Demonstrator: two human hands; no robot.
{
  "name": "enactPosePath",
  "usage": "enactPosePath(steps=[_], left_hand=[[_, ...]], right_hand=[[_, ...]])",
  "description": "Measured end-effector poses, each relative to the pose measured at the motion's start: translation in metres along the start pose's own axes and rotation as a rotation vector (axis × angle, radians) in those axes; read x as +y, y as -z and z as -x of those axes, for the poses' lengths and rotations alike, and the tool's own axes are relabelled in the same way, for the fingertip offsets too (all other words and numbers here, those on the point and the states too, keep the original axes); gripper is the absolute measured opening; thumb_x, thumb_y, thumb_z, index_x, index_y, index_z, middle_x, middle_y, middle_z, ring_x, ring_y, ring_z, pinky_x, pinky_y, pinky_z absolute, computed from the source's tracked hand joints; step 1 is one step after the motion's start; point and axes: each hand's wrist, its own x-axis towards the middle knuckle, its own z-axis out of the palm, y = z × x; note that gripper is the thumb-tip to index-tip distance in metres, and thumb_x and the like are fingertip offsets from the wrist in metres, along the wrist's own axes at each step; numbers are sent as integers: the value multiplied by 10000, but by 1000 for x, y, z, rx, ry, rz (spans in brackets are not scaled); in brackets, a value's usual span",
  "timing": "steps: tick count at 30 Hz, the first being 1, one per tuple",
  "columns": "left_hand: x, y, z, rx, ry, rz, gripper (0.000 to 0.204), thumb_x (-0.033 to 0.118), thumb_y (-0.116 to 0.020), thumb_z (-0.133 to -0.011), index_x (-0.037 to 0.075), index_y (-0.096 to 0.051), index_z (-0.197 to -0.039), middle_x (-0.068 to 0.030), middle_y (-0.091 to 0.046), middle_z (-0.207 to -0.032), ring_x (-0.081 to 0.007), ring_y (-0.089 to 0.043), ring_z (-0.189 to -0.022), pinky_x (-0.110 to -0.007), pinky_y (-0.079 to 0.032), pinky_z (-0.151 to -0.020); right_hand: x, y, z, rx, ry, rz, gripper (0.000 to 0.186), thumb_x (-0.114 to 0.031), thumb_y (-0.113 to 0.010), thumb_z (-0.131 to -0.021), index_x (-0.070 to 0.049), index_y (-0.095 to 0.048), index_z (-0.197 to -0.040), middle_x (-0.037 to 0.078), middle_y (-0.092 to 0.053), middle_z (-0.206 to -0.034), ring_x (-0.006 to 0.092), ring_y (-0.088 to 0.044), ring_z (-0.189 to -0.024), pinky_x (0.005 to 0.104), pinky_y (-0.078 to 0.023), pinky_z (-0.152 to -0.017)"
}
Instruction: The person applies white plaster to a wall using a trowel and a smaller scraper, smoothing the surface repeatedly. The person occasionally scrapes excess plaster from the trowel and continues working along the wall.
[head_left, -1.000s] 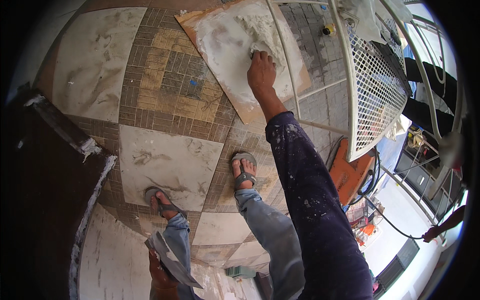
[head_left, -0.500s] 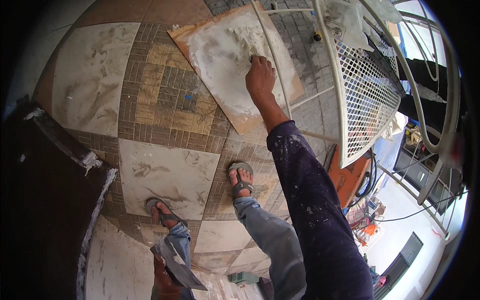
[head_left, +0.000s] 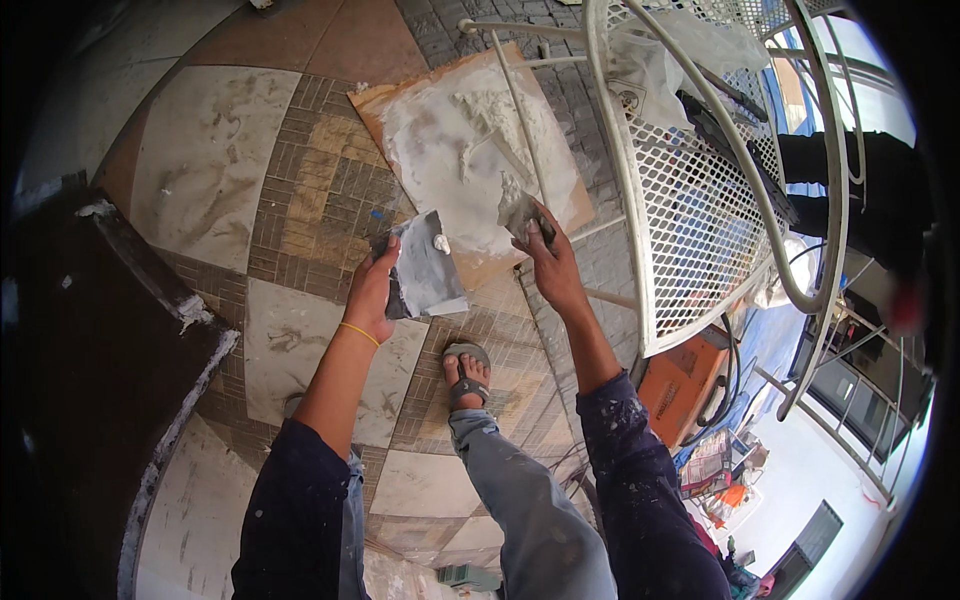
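In my left hand (head_left: 372, 300) is a wide, flat grey plastering blade (head_left: 425, 275) with a small white lump of putty (head_left: 441, 243) near its far edge. My right hand (head_left: 550, 258) is closed round a smaller grey scraper (head_left: 516, 212), its far end coated with pale putty. The two tools are apart, held up in front of me. Beyond them a board (head_left: 485, 262) lies on the ground, smeared white, with a heap of putty (head_left: 510, 120) toward its far side.
A white metal frame with a mesh panel (head_left: 690, 215) stands at the right, one leg crossing the board. Below it is an orange box (head_left: 683, 385). A dark brown panel (head_left: 80, 400) fills the left side. Patterned tiles (head_left: 320, 340) lie underfoot. A person's dark-clothed legs (head_left: 845, 185) show at far right.
My right hand has drawn back from the putty heap, lifting the scraper with putty on it. My left hand has risen from low by my leg, bringing the wide blade up in front.
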Motion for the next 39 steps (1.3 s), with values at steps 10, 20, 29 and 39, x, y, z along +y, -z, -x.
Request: enactPosePath(steps=[10,20,29,39], left_hand=[[-2,-71,16,-300,110,179,429,360,-441,-1007,75,-458,-1328,-107,-561,-1283,-230,-590,-1115,-390,-481,-958],[23,5,44,-161,-122,218,476,393,-561,-951,100,-480,-1317,-45,-568,-1251,-199,-575,-1120,-396,-484,-946],[-2,77,89,112,-214,175,469,395,-500,-982,78,-461,-1326,-57,-553,-1264,-196,-564,-1135,-387,-477,-955],[-17,113,125,174,-205,193,472,373,-487,-991,59,-449,-1341,-62,-525,-1292,-200,-529,-1174,-375,-443,-987]], right_hand=[[-56,10,56,-284,730,357,760,112,-617,-669,-199,-500,-1353,148,-423,-1388,426,-368,-1314,496,-338,-1079],[-45,-29,14,-313,582,870,604,55,-573,-762,-220,-562,-1299,94,-453,-1380,358,-393,-1299,450,-367,-1070],[-2,-113,-187,-221,687,1369,300,-136,-488,-921,-211,-592,-1193,-18,-595,-1194,209,-527,-1189,603,-357,-1020],[70,-16,-56,-200,435,1361,402,-50,-475,-877,-172,-580,-1245,37,-595,-1228,250,-579,-1095,458,-406,-940]])
